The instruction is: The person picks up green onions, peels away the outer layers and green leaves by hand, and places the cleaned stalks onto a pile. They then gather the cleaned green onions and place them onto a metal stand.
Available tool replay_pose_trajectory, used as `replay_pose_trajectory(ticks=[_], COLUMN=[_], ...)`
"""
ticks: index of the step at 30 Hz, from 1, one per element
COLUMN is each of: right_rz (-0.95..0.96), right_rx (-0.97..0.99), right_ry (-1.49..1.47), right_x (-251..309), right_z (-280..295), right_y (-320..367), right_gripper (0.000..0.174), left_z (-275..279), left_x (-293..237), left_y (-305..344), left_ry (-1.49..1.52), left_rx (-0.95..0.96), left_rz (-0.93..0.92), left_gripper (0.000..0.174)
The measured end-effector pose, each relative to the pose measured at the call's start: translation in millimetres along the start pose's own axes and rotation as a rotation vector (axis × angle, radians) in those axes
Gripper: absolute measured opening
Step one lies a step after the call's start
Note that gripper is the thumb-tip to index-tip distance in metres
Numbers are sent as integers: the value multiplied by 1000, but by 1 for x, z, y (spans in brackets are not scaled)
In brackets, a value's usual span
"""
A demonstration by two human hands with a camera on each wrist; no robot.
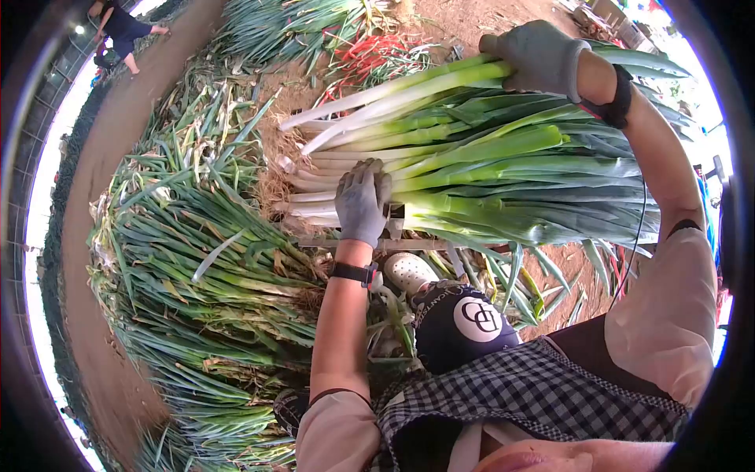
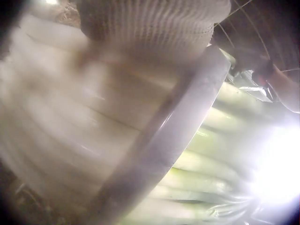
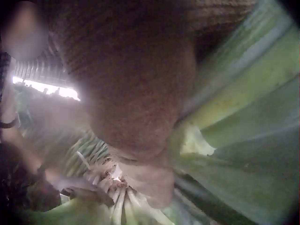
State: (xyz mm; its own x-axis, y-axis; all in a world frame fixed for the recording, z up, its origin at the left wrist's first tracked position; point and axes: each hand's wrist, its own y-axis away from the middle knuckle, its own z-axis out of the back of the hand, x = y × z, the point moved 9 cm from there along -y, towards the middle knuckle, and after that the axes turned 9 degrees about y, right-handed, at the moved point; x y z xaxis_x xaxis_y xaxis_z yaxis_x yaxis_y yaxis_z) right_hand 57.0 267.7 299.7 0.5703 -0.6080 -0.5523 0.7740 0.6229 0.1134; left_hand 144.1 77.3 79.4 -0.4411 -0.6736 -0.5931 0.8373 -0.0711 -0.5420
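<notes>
A thick layer of large green onions (image 1: 503,181) lies across the work spot, white stems and roots to the left, leaves to the right. My gloved left hand (image 1: 362,203) lies over the white stems, its fingers bent over them. In the left wrist view the glove (image 2: 154,23) shows above the stems (image 2: 61,108), beside a grey band (image 2: 173,126) crossing them. At the upper right, my gloved right hand (image 1: 539,59) grips a few stalks (image 1: 409,88) by their green part, above the layer. The right wrist view shows that glove (image 3: 131,79) close against broad leaves (image 3: 243,126).
A large heap of green onions (image 1: 197,244) covers the ground to the left; another pile (image 1: 275,31) lies at the top. Red ties (image 1: 373,59) lie beyond the layer. My shoe (image 1: 410,273) is just below it. Another person (image 1: 126,31) is far off at top left.
</notes>
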Motion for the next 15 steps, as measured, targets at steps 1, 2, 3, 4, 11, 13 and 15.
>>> replay_pose_trajectory(ticks=[1,2,3,4,11,13,15], right_rz=[-4,-2,-18,-35,-268,-239,-216], right_rx=[-52,-50,-100,-150,-64,-195,-321], right_ry=[-8,-8,-18,-26,458,469,484], right_x=[-1,-1,-4,-6,18,22,31], right_z=[5,5,12,21,109,108,110], right_y=[1,3,6,10,68,92,119], right_gripper=[40,40,40,41,29,38,50], left_z=[-1,-2,-2,-1,-5,-4,-2], left_x=[1,1,1,1,4,2,-2], left_y=[-1,-1,-1,-1,-1,-1,0], left_ry=[-11,-11,2,14,27,-20,13], left_rx=[6,6,-11,-30,-20,-20,-27], left_rz=[-3,0,-7,-14,19,8,-5], left_gripper=[27,27,27,29,31,31,33])
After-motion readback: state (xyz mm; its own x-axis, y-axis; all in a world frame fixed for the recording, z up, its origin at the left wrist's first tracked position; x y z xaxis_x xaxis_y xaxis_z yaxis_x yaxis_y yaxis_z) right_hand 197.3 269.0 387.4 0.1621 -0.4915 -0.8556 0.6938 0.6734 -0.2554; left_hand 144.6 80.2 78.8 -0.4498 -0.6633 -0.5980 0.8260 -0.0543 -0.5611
